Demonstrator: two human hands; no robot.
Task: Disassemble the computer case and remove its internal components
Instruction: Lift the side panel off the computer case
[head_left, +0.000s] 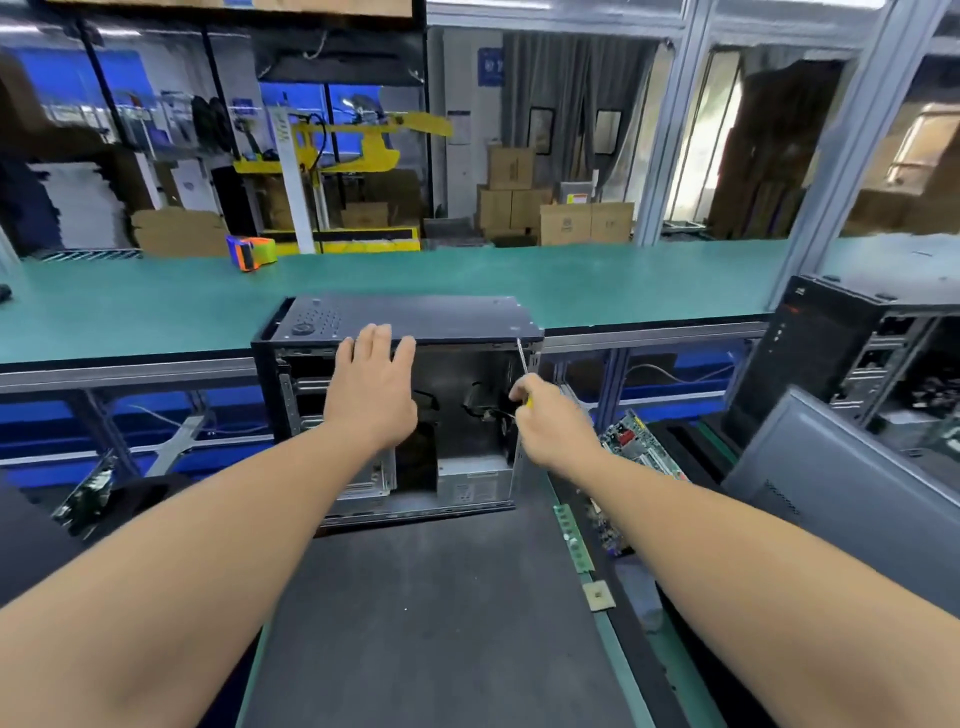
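Up at the top right corner of the open computer case (400, 317), the right hand (550, 421) is pinched around a screwdriver (523, 358), yellow bit of handle peeking out, shaft running up and slightly left so the tip sits right at the case's upper edge. Looks like a screw there is the target, though I can't actually make one out. The left hand (371, 384) is flat and relaxed, fingers straight, resting on the top panel's front lip to steady the box. The case stands upright on the dark surface (441, 597), open side facing the person, power supply (475, 483) low inside. Loose motherboard (636, 447) and a RAM stick (571, 535) lie just off to the right.
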